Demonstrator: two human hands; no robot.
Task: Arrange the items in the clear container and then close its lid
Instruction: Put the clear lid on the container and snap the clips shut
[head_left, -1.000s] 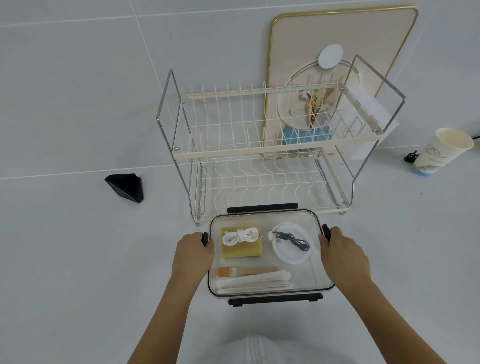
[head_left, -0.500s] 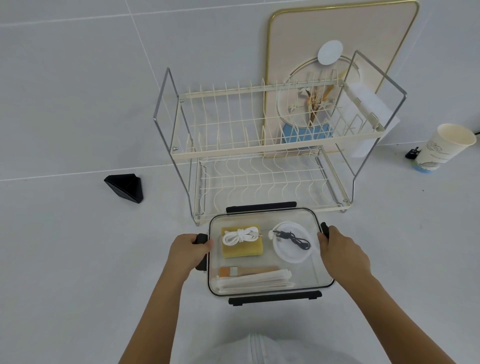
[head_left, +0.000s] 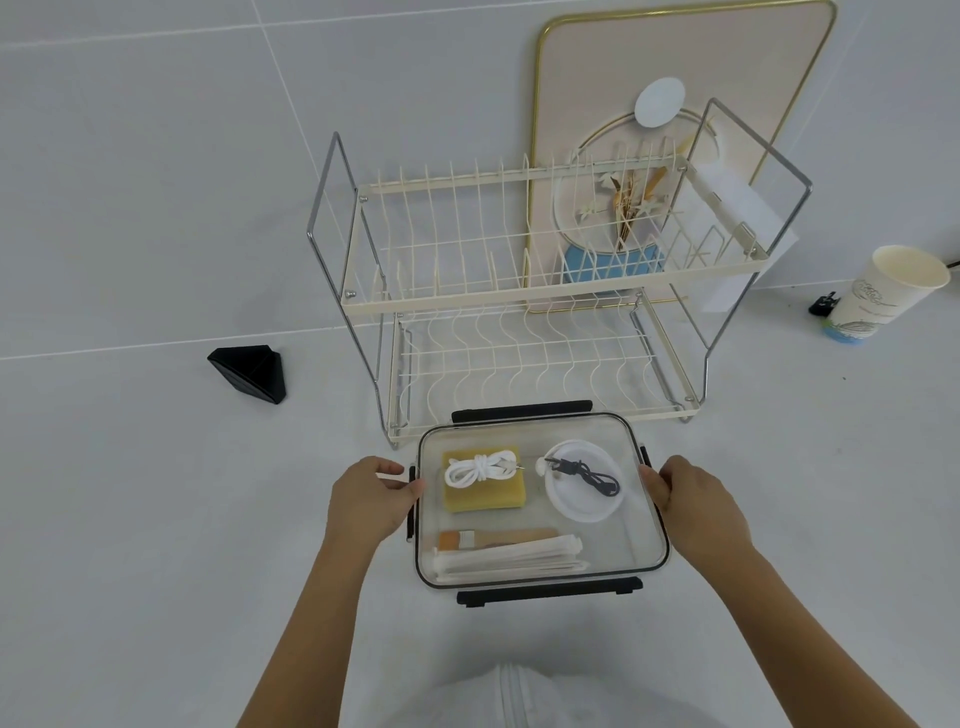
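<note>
The clear container (head_left: 597, 558) sits on the white surface in front of the rack, with its clear lid on. Inside lie a yellow sponge (head_left: 488, 499) with a coiled white cable (head_left: 478, 467) on top, a round white dish (head_left: 584, 488) holding a black cable (head_left: 587, 474), a wooden-handled brush (head_left: 498, 538) and a white folded pack (head_left: 511, 558). My left hand (head_left: 366, 501) curls its fingers onto the black left side clasp. My right hand (head_left: 693, 499) grips the right side, covering that clasp. The black front clasp (head_left: 548, 592) and back clasp (head_left: 519, 410) stick outward.
A two-tier cream wire dish rack (head_left: 519, 291) stands just behind the container. A gold-rimmed decorative board (head_left: 675, 78) leans on the wall behind it. A black wedge-shaped object (head_left: 249, 374) lies at the left, a paper cup (head_left: 888, 293) at the far right.
My left hand slid outward along the left side clasp, then came back so its fingertips rest on the container's left edge. My right hand stayed on the right side.
</note>
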